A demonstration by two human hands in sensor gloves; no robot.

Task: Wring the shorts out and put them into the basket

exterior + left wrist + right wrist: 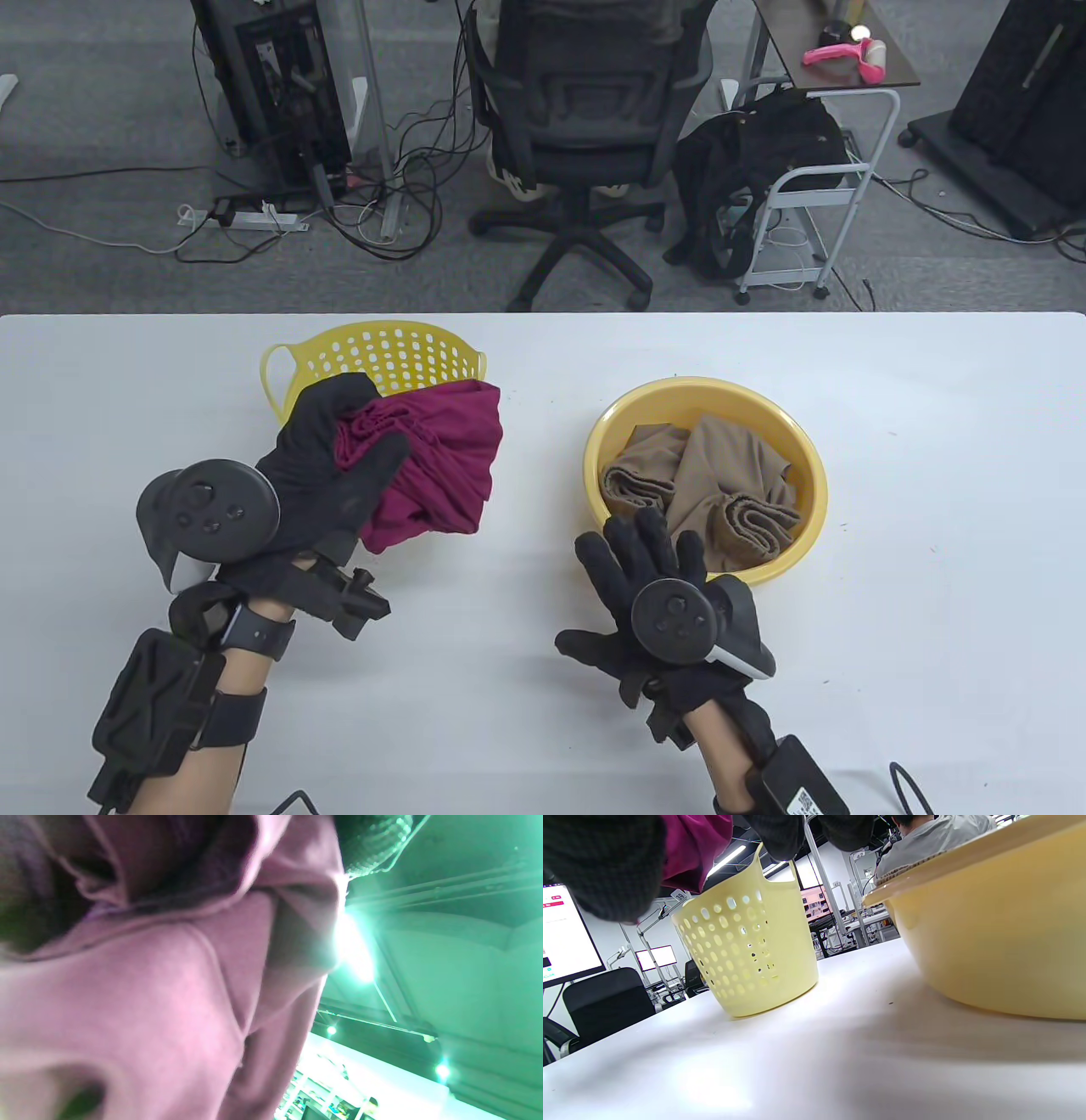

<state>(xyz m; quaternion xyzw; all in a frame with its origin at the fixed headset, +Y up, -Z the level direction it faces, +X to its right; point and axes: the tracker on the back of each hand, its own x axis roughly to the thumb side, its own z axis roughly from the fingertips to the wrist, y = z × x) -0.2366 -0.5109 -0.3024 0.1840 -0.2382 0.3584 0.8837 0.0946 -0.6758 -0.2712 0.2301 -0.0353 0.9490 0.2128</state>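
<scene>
Office floor beyond: a swivel chair [568, 161], a cart with a dark bag, cables across grey carpet. White table [933, 509] in front, carrying a perforated yellow basket [382, 352] at left-centre and a solid yellow basin [797, 458] to its right, the two standing apart. Maroon shorts [441, 458] bunched in the left hand [327, 475], fingers and thumb curled round the cloth, the bundle lifted clear of the table and hanging just in front of the basket's near rim, overlapping it in the table view. Held gathered, apparently to keep the fabric compact for a drop through the basket mouth. Left wrist view filled almost wholly by pinkish folds of the same cloth, consistent with a full-handed grip; nothing more legible there. Right hand [653, 577] flat and spread, fingers straight, holding nothing, palm down low over the table with fingertips at the basin's near rim; touching it or not, cannot tell. Brown garment [713, 492] lying rolled and crumpled inside the basin, untouched. Likely judgement: wringing of the maroon piece finished or nearly so, transfer to the basket in hand; right hand positioned for the brown item in the basin. Risk noted: a loose edge of cloth catching on the basket rim and trailing outside.
</scene>
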